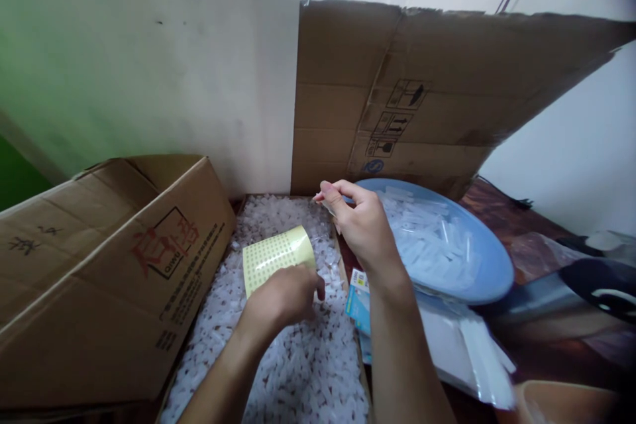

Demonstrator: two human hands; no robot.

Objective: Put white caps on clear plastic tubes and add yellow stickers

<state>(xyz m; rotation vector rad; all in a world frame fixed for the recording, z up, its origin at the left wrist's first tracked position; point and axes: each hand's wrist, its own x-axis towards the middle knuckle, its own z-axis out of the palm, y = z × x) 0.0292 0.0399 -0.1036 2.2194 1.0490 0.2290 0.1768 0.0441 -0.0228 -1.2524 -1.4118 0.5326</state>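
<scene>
My right hand [362, 222] is raised at the tray's far right edge, its thumb and fingertips pinched around something small and pale that I cannot make out. Lower and to the left, my left hand [285, 295] overlaps the lower edge of a curled yellow sheet of small round stickers [275, 252]. Its fingers are curled downward and slightly blurred; what they hold, if anything, is hidden. Beneath both the sheet and this hand spreads a shallow tray full of small whitish plastic pieces [308, 371].
A cardboard box [183, 265] with red lettering stands open at left. On the right, a blue basin [499, 271] holds clear plastic strips, with packets [447, 338] below it. A large cardboard sheet [338, 99] leans behind. An orange-brown container [561, 401] sits at lower right.
</scene>
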